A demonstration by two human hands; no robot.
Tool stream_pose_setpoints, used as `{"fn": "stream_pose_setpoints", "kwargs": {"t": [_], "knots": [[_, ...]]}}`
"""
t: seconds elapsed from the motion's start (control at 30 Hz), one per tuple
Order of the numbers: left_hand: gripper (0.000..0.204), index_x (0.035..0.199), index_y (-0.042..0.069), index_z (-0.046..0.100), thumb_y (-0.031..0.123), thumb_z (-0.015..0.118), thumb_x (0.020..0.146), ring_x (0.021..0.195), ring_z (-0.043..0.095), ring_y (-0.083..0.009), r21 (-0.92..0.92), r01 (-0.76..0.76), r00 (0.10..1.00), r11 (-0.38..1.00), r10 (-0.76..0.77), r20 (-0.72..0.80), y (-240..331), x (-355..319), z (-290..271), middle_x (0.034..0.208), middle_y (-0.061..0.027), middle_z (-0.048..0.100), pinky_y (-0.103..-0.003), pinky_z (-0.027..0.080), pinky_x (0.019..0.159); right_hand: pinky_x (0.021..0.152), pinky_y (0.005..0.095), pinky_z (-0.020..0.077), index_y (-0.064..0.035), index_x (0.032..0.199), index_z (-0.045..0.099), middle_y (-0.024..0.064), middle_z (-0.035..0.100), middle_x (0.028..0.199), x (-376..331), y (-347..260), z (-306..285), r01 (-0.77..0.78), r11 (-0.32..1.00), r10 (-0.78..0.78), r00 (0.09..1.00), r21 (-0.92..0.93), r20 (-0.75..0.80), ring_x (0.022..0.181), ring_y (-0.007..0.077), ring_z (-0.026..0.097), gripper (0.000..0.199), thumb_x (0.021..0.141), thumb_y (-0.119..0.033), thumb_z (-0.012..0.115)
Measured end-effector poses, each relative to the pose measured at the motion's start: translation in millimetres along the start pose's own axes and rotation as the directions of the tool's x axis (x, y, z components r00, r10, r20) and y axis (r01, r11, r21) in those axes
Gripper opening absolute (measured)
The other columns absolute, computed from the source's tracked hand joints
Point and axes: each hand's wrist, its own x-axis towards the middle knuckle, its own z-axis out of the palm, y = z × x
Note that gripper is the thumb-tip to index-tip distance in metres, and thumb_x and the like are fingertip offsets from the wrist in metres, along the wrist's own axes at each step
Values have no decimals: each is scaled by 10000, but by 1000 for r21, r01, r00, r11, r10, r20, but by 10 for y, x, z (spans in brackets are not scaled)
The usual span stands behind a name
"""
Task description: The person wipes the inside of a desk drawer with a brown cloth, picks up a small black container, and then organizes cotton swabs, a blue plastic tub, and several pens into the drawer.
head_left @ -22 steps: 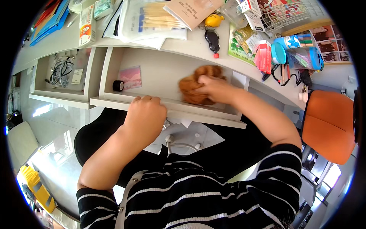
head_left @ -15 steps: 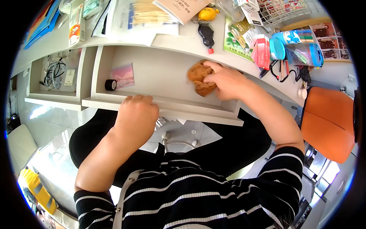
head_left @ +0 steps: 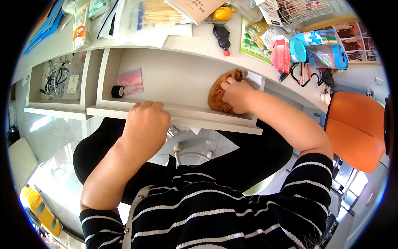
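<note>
A wide white drawer [head_left: 166,76] is pulled out from under the desk. My left hand [head_left: 147,124] has its fingers curled over the drawer's front edge. At the drawer's right end, my right hand [head_left: 237,95] is closed on a soft, fuzzy brown cloth [head_left: 217,92], which lies bunched and rounded inside. The right fingertips are partly sunk in its folds. Near the drawer's left end sit a black roll of tape [head_left: 117,91] and a flat pink picture card [head_left: 131,81].
On the left, a smaller open drawer [head_left: 36,85] holds coiled cables [head_left: 57,79]. Across the desk lie thin wooden sticks [head_left: 163,14], a dark pouch-like item [head_left: 222,36], a red-and-white box [head_left: 281,54] and a pen case [head_left: 327,57]. An orange chair [head_left: 354,128] stands at right.
My right hand has moved slightly down with the brown cloth, which is now spread wider and rounder at the drawer's right end. My left hand remains on the drawer front.
</note>
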Motion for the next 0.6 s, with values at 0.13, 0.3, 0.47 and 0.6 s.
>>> {"fn": "stream_pose_setpoints", "kwargs": {"t": [0.13, 0.3, 0.47, 0.6], "knots": [[125, 797, 39, 650, 106, 707, 708, 822, 610, -302, -3, -10, 1000, 1000, 10, -6, -19, -21, 21, 868, -107, 617, -400, 490, 743, 800, 514, 487, -79, 961, 707, 126, 475, 1206, -67, -95, 40, 7, 993, -13, 998, -115, -58, 1139, 326, 431, 220, 758, -113, 628], [108, 759, 47, 651, 108, 714, 696, 797, 606, -284, 38, -31, 999, 999, 30, 26, -20, 32, 4, 805, -85, 596, -390, 493, 719, 836, 504, 473, -56, 937, 624, 175, 460, 1209, -2, 208, 339, -46, 998, 62, 846, 43, -530, 1145, 392, 445, 213, 725, -32, 615], [89, 747, 63, 672, 125, 711, 695, 792, 608, -282, 30, 16, 999, 999, -18, 48, -7, 40, -29, 785, -63, 601, -386, 505, 705, 890, 466, 451, -79, 982, 519, 199, 446, 1202, 136, 171, 418, 9, 957, 199, 705, 288, -681, 1098, 421, 486, 321, 692, -7, 636], [95, 765, 65, 689, 133, 701, 700, 800, 611, -290, 36, 32, 996, 999, -35, 82, 4, 70, -82, 786, -65, 613, -391, 508, 710, 814, 483, 463, -79, 985, 505, 194, 524, 1040, 37, -17, 391, 131, 880, 180, 797, 456, -577, 996, 400, 542, 319, 693, -32, 624]]}}
